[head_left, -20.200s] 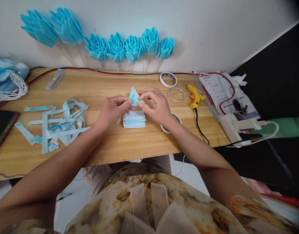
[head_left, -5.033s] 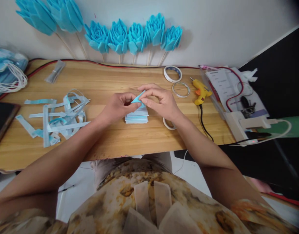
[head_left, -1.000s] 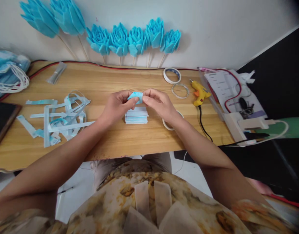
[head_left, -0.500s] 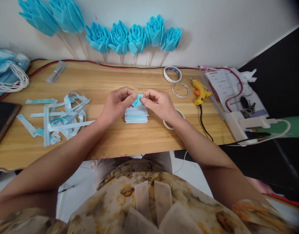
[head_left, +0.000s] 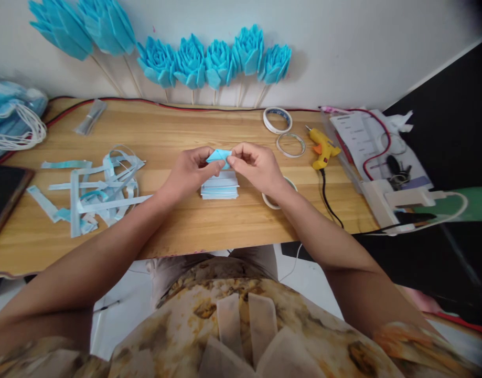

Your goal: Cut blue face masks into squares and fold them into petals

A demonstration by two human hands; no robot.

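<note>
A small folded blue piece is pinched between both my hands over the middle of the wooden table. My left hand grips its left side with thumb and fingers closed. My right hand pinches its right side. Just below them lies a small stack of blue and white cut pieces. A roll of tape lies partly hidden under my right wrist.
Cut strips and loops lie in a heap at the left. Blue folded flowers on sticks lean on the wall. Two tape rolls, a yellow glue gun and a power strip sit at the right. Face masks lie far left.
Both hands have kept working the blue piece in place; it has been turned and refolded between the fingers and now sits slightly higher over the stack.
</note>
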